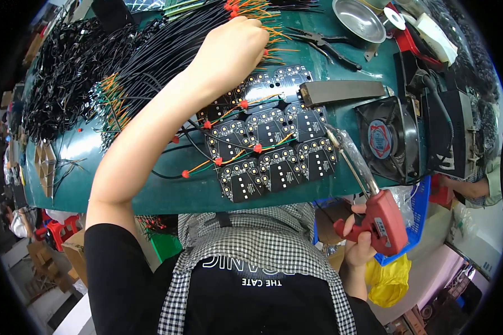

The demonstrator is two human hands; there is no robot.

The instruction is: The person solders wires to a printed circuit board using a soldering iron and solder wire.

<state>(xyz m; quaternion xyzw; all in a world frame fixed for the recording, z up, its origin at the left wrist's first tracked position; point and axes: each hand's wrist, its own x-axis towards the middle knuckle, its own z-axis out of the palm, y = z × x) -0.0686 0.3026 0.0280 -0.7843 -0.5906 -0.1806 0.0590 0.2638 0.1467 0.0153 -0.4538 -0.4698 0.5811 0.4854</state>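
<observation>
My left hand [232,50] reaches over the far end of a bundle of black wires [167,53] with orange and green tips and red pieces. Its fingers are curled in; what they pinch, if anything, is hidden. My right hand [360,240] grips a red soldering gun [385,223] by its handle, with the tip pointing up toward the boards. Several black circuit boards [279,167] with rows of small square pads lie joined in a panel on the green table. Wires with red pieces [257,148] lie across the boards, their orange and green ends spread over them.
Right of the boards stand a grey metal bar [343,92] and a black fan [385,139]. Pliers [330,44] and a metal dish [359,21] lie behind. A heap of black cables [67,78] covers the far left. At right, another person's arm [469,188] shows.
</observation>
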